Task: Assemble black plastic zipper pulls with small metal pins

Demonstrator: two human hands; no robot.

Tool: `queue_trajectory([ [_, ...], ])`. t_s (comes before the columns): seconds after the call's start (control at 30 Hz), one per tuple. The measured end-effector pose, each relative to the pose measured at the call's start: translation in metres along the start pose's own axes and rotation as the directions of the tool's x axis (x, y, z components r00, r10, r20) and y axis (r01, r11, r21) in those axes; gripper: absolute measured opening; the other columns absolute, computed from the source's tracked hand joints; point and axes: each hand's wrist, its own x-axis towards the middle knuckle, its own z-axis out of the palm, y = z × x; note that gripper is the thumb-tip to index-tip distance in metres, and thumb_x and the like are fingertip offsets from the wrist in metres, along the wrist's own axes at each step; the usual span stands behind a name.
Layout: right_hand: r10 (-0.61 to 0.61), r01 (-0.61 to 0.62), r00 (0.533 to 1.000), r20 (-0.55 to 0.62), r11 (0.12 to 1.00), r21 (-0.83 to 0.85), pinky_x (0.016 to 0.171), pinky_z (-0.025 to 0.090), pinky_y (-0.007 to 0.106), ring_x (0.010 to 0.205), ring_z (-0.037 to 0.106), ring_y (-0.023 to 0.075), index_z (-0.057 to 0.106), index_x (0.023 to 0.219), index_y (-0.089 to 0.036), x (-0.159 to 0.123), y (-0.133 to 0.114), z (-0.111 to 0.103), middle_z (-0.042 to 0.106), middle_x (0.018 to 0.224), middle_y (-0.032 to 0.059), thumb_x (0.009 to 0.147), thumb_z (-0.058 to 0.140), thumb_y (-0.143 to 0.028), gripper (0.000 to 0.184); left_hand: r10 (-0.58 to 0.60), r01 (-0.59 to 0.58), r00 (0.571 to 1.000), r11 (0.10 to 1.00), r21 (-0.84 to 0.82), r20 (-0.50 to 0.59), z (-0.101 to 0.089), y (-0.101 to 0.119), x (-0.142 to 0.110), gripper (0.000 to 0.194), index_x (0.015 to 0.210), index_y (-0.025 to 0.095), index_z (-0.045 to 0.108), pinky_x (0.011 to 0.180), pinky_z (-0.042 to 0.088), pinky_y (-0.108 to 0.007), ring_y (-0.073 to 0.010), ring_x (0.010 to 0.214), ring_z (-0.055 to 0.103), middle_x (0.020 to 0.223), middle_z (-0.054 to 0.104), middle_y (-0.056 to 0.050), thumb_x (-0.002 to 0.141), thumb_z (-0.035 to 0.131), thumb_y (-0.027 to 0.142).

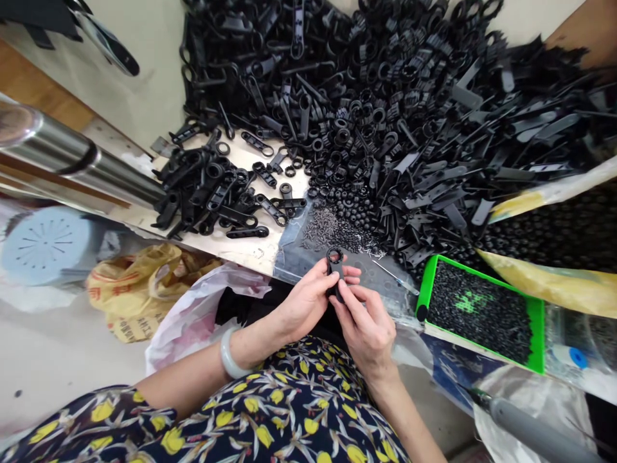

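Black ring-ended strap (pixel 334 265) is pinched between the left hand (pixel 308 302) and right hand (pixel 367 325), both grips closed on it, apparently mid-assembly; next likely needs careful fingertip alignment.

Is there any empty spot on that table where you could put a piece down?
One small bare strip of tabletop lies along the near edge, between the flat pile of looped parts and the clear bag of tiny pins. Another sits behind that pile, beside the big heap. Elsewhere is crowded: the heap and green tray fill the right.
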Motion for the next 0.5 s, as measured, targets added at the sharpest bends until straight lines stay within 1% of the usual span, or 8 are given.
queue_trajectory([
  [0.13, 0.023, -0.023, 0.999, -0.024, 0.999, 0.033, 0.087, 0.065, 0.036, 0.097, 0.073, 0.0213, 0.059, 0.149, -0.031, 0.000, -0.001, 0.003, 0.073, 0.109, 0.0085, 0.094, 0.070, -0.010, 0.060, 0.020, -0.020, 1.000, 1.000, 0.015, -0.008, 0.001, -0.003, 0.000, 0.032, 0.122, 0.018, 0.066, 0.112, 0.044, -0.041, -0.0236, 0.117, 0.065, 0.122, 0.074, -0.012, 0.091, 0.071, 0.025],
  [0.23, 0.032, -0.031, 0.999, -0.032, 0.999, 0.019, 0.082, 0.065, 0.035, 0.093, 0.073, 0.0212, 0.059, 0.149, -0.031, -0.002, -0.002, 0.005, 0.073, 0.108, 0.0089, 0.095, 0.070, -0.011, 0.059, 0.074, -0.073, 0.997, 0.996, 0.046, -0.022, 0.001, -0.009, 0.000, 0.032, 0.121, 0.019, 0.062, 0.113, 0.043, -0.041, -0.0231, 0.117, 0.065, 0.123, 0.073, -0.011, 0.091, 0.071, 0.026],
  [0.33, 0.055, -0.054, 0.998, -0.016, 0.998, 0.008, 0.078, 0.065, 0.034, 0.090, 0.073, 0.0208, 0.059, 0.150, -0.031, -0.004, -0.004, 0.004, 0.073, 0.106, 0.0088, 0.095, 0.070, -0.012, 0.059, 0.108, -0.106, 0.994, 0.991, 0.084, -0.029, 0.000, -0.014, 0.001, 0.031, 0.121, 0.021, 0.059, 0.110, 0.044, -0.039, -0.0211, 0.114, 0.064, 0.122, 0.072, -0.009, 0.092, 0.070, 0.028],
  [0.4, 0.066, -0.066, 0.998, -0.011, 0.998, 0.011, 0.077, 0.065, 0.034, 0.090, 0.073, 0.0210, 0.058, 0.150, -0.031, -0.005, -0.004, 0.004, 0.073, 0.105, 0.0086, 0.095, 0.069, -0.012, 0.059, 0.110, -0.108, 0.994, 0.990, 0.086, -0.025, 0.000, -0.016, 0.001, 0.032, 0.122, 0.022, 0.057, 0.108, 0.044, -0.038, -0.0194, 0.111, 0.064, 0.119, 0.071, -0.007, 0.094, 0.069, 0.029],
  [0.5, 0.063, -0.063, 0.998, -0.023, 0.998, 0.014, 0.082, 0.065, 0.034, 0.095, 0.074, 0.0209, 0.057, 0.151, -0.033, -0.005, -0.004, 0.005, 0.072, 0.106, 0.0083, 0.096, 0.067, -0.011, 0.059, 0.099, -0.098, 0.995, 0.993, 0.059, -0.010, -0.001, -0.016, 0.001, 0.035, 0.124, 0.023, 0.056, 0.109, 0.044, -0.038, -0.0188, 0.107, 0.065, 0.115, 0.072, -0.006, 0.093, 0.070, 0.031],
])
